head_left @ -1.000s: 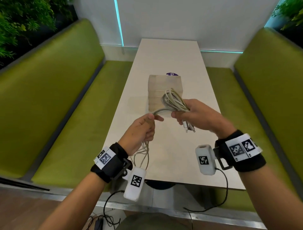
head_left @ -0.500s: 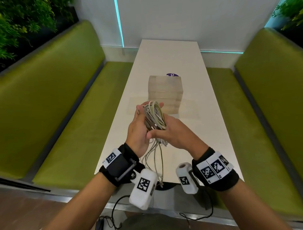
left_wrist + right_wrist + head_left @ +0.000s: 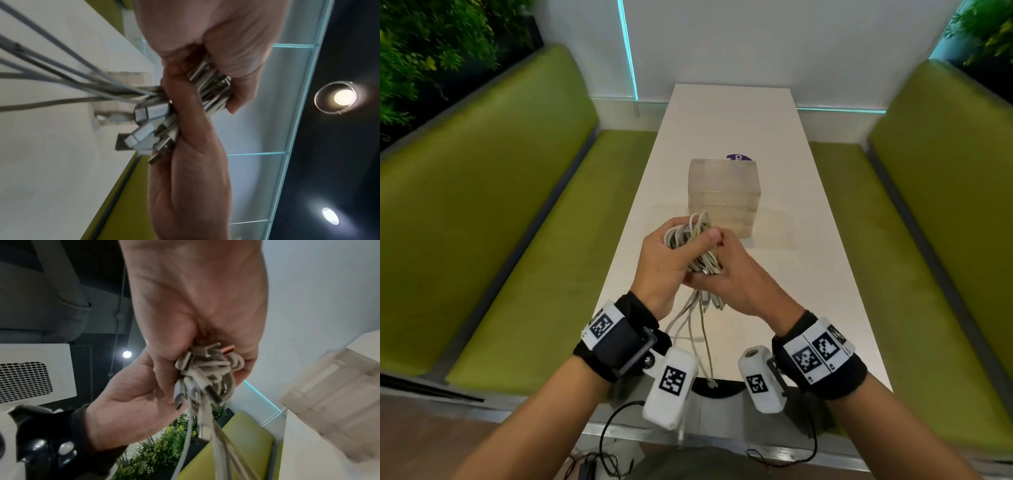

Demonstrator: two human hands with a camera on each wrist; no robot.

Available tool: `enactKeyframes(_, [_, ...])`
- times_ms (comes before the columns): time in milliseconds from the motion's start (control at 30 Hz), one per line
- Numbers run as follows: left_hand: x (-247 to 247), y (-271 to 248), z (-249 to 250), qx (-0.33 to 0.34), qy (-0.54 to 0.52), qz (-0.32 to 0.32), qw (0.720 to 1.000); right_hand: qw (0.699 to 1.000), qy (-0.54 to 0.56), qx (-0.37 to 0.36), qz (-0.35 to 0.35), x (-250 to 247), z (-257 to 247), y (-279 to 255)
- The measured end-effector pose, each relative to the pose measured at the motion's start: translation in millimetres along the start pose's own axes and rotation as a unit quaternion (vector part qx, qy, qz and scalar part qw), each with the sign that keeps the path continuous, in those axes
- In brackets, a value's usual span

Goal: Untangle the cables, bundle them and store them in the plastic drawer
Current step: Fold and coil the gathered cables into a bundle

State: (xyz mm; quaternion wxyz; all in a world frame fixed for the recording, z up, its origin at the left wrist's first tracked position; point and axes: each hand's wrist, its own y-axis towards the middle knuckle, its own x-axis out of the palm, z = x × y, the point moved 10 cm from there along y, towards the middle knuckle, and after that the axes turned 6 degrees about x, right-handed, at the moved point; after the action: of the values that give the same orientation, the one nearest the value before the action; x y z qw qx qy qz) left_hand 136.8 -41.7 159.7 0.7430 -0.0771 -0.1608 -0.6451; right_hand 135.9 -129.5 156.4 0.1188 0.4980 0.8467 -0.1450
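1. two hands met at the frame's centre: the left hand (image 3: 667, 263) clenched the looped cables (image 3: 690, 233), the right hand (image 3: 736, 284) gripped them below, loose ends dangling.
2. bundling seemed underway; next, winding in those tails.
3. the plastic drawer (image 3: 724, 195) stood just beyond, apparently closed.

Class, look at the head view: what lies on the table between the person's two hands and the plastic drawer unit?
Nothing: only bare white table shows between the cable bundle, gripped by left hand and right hand, and the plastic drawer unit.
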Motion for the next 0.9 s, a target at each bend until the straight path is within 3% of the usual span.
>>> enactKeyframes(100, [0,1,-2,-0.012,0.002,-0.024,1.0,0.998,-0.051,0.002,-0.047,10,2,-2])
enactKeyframes(333, [8,-1,-3,-0.023,0.049,-0.075,0.996,0.996,0.003,-0.014,-0.092,15,10,-5])
enactKeyframes(567, [14,-6,-3,0.001,0.058,-0.085,0.995,0.997,0.0,-0.007,-0.073,9,18,-1])
enactKeyframes(733, [3,-13,-42,-0.035,0.038,-0.158,0.986,0.993,0.103,-0.044,-0.047,-12,7,-4])
enactKeyframes(900, [12,-35,-73,-0.061,0.142,-0.253,0.955,0.991,0.125,-0.045,-0.021,-21,7,-2])
